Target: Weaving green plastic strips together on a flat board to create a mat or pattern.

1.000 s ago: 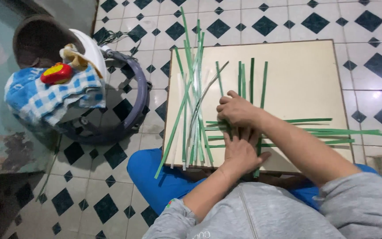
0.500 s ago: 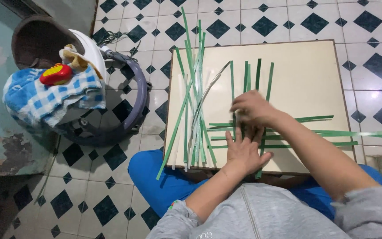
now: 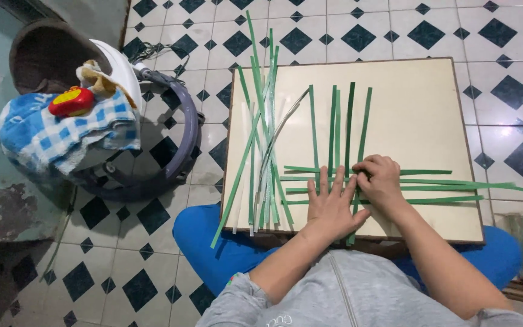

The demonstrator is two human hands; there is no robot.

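A cream board [image 3: 419, 109] rests across my lap. On it lie green leaf strips [image 3: 349, 121] crossed into a loose weave, several upright and several running sideways to the right [image 3: 449, 184]. My left hand [image 3: 331, 203] lies flat with fingers spread, pressing the crossing strips down. My right hand [image 3: 382, 181] sits just right of it, fingertips curled on an upright strip where it meets the sideways ones. A loose bundle of spare green strips [image 3: 261, 145] lies along the board's left side, overhanging its near edge.
To the left stands a round baby walker [image 3: 152, 145] draped with a blue checked cloth [image 3: 55, 136] and a red toy [image 3: 71, 102]. The floor is white tile with black diamonds [image 3: 509, 91]. My blue trousers [image 3: 204, 236] show below the board.
My right hand has slid right and down along the weave to the rightmost upright strips. My left hand has stayed pressed flat on the crossing.
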